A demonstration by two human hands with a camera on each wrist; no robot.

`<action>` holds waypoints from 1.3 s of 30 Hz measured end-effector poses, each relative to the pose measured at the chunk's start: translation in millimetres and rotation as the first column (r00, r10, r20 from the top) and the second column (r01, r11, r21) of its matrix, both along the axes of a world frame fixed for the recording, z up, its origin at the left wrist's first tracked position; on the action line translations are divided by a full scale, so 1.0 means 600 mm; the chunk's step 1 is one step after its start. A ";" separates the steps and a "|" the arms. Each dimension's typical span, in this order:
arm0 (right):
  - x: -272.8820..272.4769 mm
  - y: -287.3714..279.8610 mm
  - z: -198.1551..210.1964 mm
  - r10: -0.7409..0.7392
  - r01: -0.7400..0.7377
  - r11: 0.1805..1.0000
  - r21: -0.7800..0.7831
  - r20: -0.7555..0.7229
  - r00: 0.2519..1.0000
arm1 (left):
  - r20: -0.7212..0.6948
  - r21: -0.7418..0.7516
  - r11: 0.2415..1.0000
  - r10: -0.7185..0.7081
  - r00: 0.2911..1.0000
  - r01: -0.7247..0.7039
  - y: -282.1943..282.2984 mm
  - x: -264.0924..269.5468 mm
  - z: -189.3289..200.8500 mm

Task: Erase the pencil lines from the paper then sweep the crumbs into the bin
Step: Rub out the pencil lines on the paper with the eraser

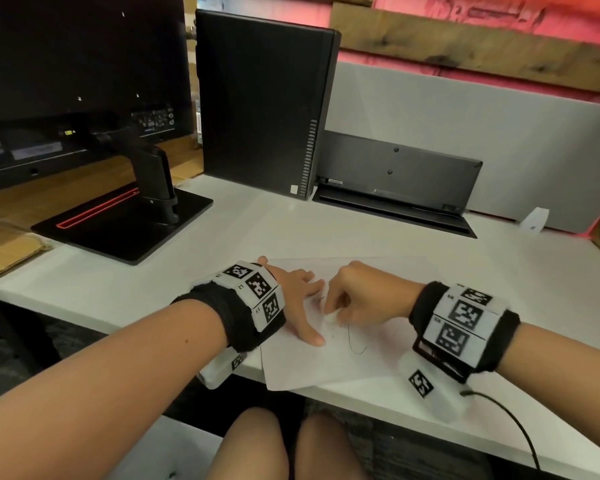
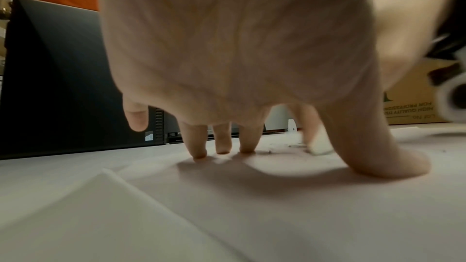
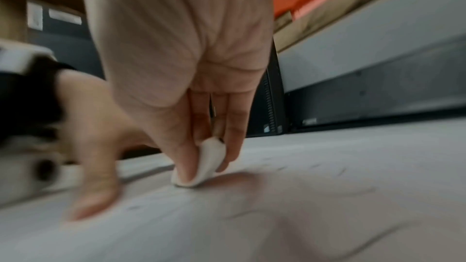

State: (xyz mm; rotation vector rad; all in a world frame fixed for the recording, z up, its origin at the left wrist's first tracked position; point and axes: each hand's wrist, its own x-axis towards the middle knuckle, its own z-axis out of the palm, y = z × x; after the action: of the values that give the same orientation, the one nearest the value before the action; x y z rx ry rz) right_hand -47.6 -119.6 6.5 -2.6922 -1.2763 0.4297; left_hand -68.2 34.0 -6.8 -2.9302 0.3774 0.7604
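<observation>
White paper lies turned on the desk, one corner past the front edge. The left hand presses it with spread straight fingers; the right hand pinches an eraser. A computer case stands at the back edge.

Left wrist view: grey crumbs lie beside the fingertips.

Right wrist view: the eraser stands steeply, its lower end on the paper.

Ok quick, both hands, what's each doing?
Left hand: open, fingers pressing the paper flat.
Right hand: pinching the white eraser on the paper.
</observation>
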 end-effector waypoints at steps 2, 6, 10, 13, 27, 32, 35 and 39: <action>0.019 0.002 0.003 -0.070 0.069 0.997 0.028 0.036 0.997 | 0.008 0.011 1.000 0.000 1.000 0.000 -0.001 -0.003 0.001; -0.003 0.003 -0.003 -0.042 0.042 0.999 0.004 0.007 0.999 | 0.001 0.019 1.000 -0.001 1.000 0.001 0.000 0.001 0.001; -0.004 0.001 -0.001 -0.018 0.018 1.000 0.012 -0.007 1.000 | -0.004 0.033 0.999 -0.003 1.000 0.003 -0.001 0.002 0.000; 0.018 0.004 0.003 -0.104 0.103 0.994 0.032 0.038 0.994 | 0.015 0.041 0.999 -0.002 1.000 0.001 -0.003 -0.002 0.002; -0.018 -0.006 -0.013 -0.025 0.025 1.000 -0.015 -0.003 1.000 | 0.008 0.031 0.999 0.010 1.000 -0.011 0.000 -0.001 0.000; 0.015 -0.001 -0.001 -0.096 0.095 0.995 0.011 0.058 0.994 | 0.010 0.043 0.999 0.006 1.000 -0.007 -0.003 -0.004 0.000; 0.014 0.000 -0.002 -0.093 0.093 0.996 0.013 0.045 0.995 | 0.006 0.039 0.999 0.014 1.000 -0.014 -0.002 -0.004 0.000; -0.016 -0.006 -0.013 -0.018 0.019 0.999 0.031 -0.027 0.999 | 0.006 0.027 1.000 0.008 1.000 -0.009 0.000 -0.002 -0.003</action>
State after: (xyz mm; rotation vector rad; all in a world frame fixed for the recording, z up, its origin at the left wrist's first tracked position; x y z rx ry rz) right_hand -57.4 -123.2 -1.2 -2.6611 -1.2390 0.4379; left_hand -69.5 34.1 -8.6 -2.9107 0.3518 0.7512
